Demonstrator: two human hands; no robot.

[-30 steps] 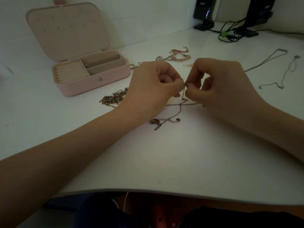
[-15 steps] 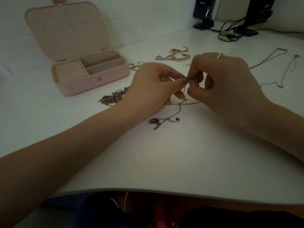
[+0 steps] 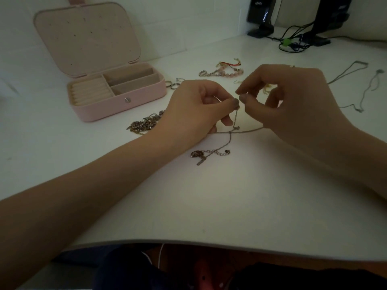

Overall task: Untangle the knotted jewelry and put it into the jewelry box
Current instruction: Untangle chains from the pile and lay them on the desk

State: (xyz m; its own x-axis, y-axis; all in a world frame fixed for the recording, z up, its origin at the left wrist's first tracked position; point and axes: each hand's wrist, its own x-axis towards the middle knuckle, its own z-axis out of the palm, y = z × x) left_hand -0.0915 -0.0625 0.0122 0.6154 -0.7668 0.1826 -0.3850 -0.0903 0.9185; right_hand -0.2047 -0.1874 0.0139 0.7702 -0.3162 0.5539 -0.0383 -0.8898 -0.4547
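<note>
Now, from the left, we see the pink box (image 3: 117, 101) open on the table (image 3: 209, 195). Our left hand (image 3: 194, 109) pinches the chain (image 3: 232, 135), lifted above the table's middle. Our right hand (image 3: 293, 101) pinches it just beside. Two necklaces (image 3: 354, 91) lie further right.
</note>
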